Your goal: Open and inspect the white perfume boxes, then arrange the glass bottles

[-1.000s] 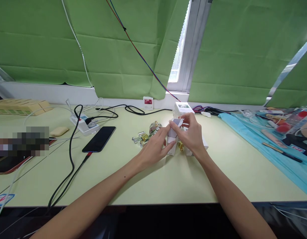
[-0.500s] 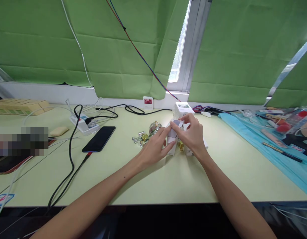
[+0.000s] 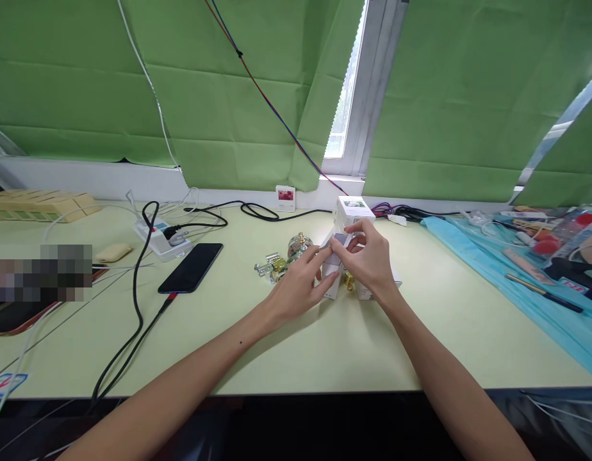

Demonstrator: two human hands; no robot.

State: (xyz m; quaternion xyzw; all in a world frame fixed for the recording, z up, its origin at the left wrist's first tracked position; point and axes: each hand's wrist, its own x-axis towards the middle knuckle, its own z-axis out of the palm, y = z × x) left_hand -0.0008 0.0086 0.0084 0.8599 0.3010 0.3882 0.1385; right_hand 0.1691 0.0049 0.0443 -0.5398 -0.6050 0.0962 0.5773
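Observation:
A small white cardboard box (image 3: pixel 331 286) stands upright on the table between my hands, its top flaps raised. My left hand (image 3: pixel 300 282) is closed around its left side, thumb across the near face. At the top, my right hand (image 3: pixel 370 256) pinches the flap with thumb and fingertips. Behind stands another white box (image 3: pixel 355 210) with a printed top. A third white box (image 3: pixel 364 292) is partly covered by my right wrist. Shiny gold and clear pieces (image 3: pixel 275 264) lie left of my left hand, and a small gold piece (image 3: pixel 349 281) shows between the boxes.
A black phone (image 3: pixel 191 268) on a cable lies to the left, near a white power strip (image 3: pixel 164 238). Blue plastic sheeting (image 3: pixel 498 269) with assorted items covers the right side. Black cables (image 3: pixel 257 211) run along the back. A small picture card (image 3: pixel 286 198) leans at the wall.
My right fingers have lowered slightly and pressed in at the box's top, and the flap they hold has bent inward. My left hand stays in place on the box.

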